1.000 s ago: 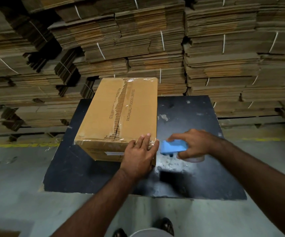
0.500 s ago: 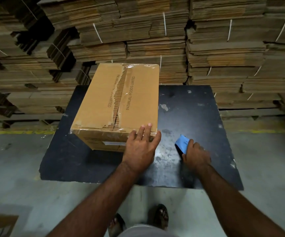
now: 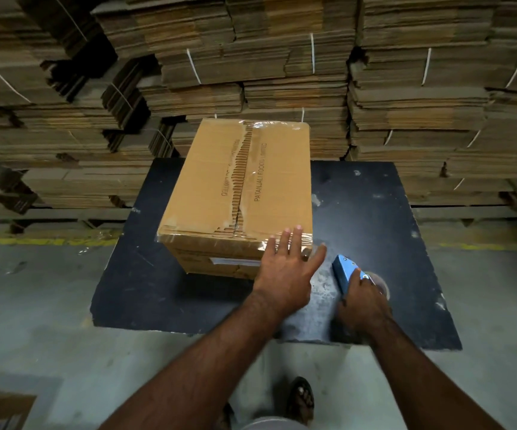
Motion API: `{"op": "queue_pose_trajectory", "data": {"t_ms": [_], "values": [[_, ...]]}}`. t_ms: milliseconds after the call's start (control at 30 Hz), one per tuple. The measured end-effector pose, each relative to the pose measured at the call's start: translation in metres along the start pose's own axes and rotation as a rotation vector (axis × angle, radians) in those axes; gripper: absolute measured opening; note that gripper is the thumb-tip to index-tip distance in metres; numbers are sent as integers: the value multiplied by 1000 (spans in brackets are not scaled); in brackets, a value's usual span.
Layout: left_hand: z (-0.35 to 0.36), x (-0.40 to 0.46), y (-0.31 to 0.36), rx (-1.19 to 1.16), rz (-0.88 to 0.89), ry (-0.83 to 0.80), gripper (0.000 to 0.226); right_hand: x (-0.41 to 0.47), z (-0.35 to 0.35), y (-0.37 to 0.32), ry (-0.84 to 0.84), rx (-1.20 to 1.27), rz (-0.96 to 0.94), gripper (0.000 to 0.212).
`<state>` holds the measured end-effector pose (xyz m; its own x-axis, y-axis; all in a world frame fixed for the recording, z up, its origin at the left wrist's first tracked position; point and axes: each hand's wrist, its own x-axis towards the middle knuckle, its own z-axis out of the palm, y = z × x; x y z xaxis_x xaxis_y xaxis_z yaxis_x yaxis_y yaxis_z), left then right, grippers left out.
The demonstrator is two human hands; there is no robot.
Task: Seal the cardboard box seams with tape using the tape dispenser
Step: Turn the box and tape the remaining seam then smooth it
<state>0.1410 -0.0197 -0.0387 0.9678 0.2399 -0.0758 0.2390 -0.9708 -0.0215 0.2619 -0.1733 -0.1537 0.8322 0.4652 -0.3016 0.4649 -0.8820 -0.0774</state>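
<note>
Behind everything, big stacks of flat cardboard (image 3: pixel 282 57) fill the back wall. In front of them is a black table (image 3: pixel 390 243). The cardboard box (image 3: pixel 241 187) sits on the table, close to its left edge and reaching toward the back edge. The box is closed, so what is inside cannot be seen. Shiny tape already covers its torn middle seam and its near top edge.

The left hand (image 3: pixel 285 268) lies flat with straight fingers on the box's near right corner. It looks like it is pressing the tape down, or holding the box steady.

The right hand (image 3: pixel 362 302) is curled around the blue tape dispenser (image 3: pixel 345 270). The dispenser is near the front edge of the table, just beside the box's near right corner but not touching it. A roll of tape seems to sit under that hand, though it is hard to see.

This looks like a pause between strips. Next, the dispenser likely has to go up to a seam with no tape, maybe along the right side.
</note>
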Motion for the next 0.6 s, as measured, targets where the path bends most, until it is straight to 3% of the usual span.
{"op": "queue_pose_trajectory", "data": {"t_ms": [100,167,300,400,500,600], "values": [[0,-21,-30,-102,91,148,87,-9,-20,-6,-41,-97,7,68],[-3,-41,-59,-181,37,296,76,-21,-37,-17,17,-25,30,56],[-11,-79,-131,-423,-246,693,17,-45,-82,-70,398,412,44,24],[-5,-95,-180,-753,-618,776,18,-51,-111,-133,663,547,-181,16],[10,-96,-217,-1196,-991,689,26,-53,-129,-207,741,490,-407,23],[14,-93,-238,-1734,-1179,311,36,-50,-129,-275,617,450,-561,26]]}}
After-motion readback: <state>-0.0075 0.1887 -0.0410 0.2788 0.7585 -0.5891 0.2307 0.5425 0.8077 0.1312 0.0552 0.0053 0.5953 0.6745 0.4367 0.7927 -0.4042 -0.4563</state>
